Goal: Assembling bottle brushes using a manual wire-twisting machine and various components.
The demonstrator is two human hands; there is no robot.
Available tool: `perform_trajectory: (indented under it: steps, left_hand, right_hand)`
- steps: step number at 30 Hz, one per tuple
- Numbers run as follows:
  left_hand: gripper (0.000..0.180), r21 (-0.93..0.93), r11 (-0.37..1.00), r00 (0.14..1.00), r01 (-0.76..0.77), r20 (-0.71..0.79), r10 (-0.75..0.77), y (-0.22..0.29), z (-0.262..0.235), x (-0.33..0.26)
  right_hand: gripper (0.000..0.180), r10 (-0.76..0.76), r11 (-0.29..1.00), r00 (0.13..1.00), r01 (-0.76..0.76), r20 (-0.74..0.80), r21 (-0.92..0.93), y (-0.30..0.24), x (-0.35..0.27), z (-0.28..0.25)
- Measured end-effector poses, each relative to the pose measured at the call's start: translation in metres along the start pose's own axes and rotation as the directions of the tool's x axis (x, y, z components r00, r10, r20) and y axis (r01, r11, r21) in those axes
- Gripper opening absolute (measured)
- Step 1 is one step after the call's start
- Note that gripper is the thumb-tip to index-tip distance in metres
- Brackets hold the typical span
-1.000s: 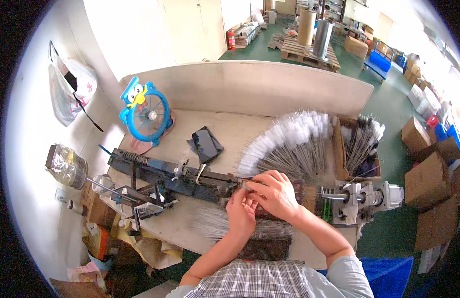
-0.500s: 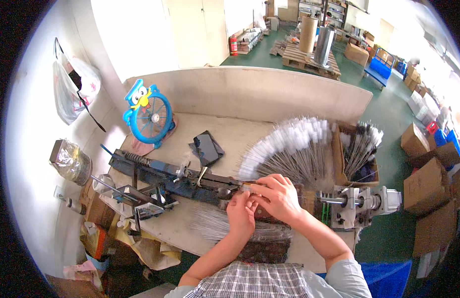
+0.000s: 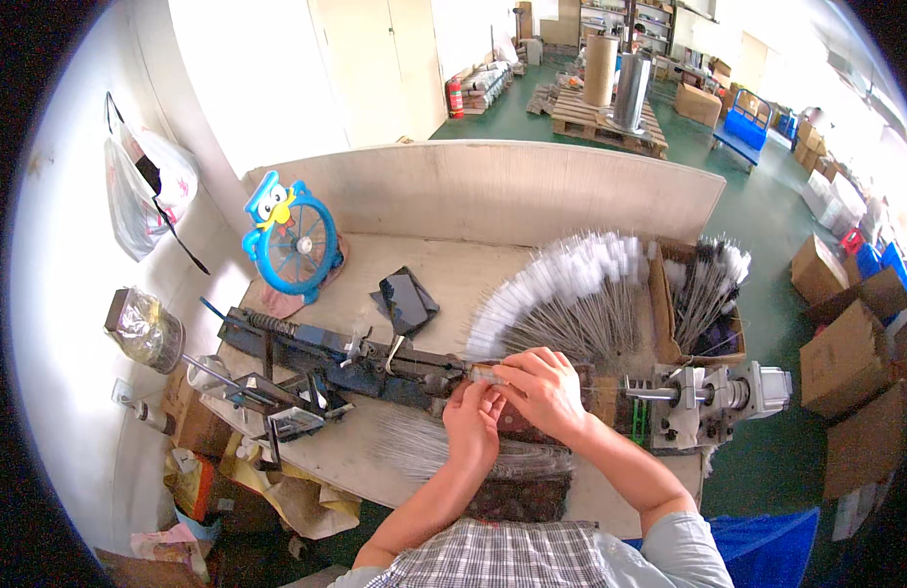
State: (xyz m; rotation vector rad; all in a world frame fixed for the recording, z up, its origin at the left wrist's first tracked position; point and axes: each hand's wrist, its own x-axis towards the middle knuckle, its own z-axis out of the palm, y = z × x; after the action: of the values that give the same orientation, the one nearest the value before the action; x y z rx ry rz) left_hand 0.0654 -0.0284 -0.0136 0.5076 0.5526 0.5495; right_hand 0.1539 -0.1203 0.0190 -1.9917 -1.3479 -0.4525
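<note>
My left hand and my right hand meet at the middle of the bench, fingertips almost touching. Both are closed in a pinch round a short pale piece, perhaps bristles; the fingers cover most of it. It lies in line with the end of a dark metal bench fixture on the left. Right of my right hand, a motor-driven spindle points toward the fingers. Below my hands spreads a bunch of thin metal wires, partly covered by my left forearm.
Wire brushes with white bristles lie fanned out beyond my hands. A cardboard box of dark and white brushes stands to their right. A blue cartoon fan, a black flat object and a low back panel are farther off.
My hands stay together in the same place, with small finger shifts. The pale piece between them shows more plainly. The whole view has tilted slightly.
</note>
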Motion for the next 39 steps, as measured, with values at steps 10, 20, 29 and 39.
perform_trajectory:
  steps: [10,20,29,39]
  left_hand:
    - [0.007,-0.045,0.999,0.998,0.002,-0.056,-0.004,0.003,0.006,-0.005]
    - [0.005,-0.027,0.999,0.998,-0.021,-0.058,0.02,-0.003,0.0,0.0]
    - [0.038,-0.032,0.999,0.999,0.035,0.007,-0.034,0.007,0.0,-0.002]
    - [0.065,0.168,0.982,0.995,0.086,0.043,-0.095,0.012,-0.003,-0.01]
  right_hand:
    - [0.023,-0.007,0.999,1.0,0.008,-0.018,0.032,-0.005,0.005,0.002]
    - [0.024,-0.024,0.999,1.0,0.024,0.005,0.022,-0.005,0.008,0.003]
    - [0.022,0.083,0.996,0.991,-0.079,0.104,-0.047,-0.005,0.011,-0.03]
    - [0.008,0.066,0.988,0.971,-0.03,0.229,-0.154,0.001,-0.015,-0.033]
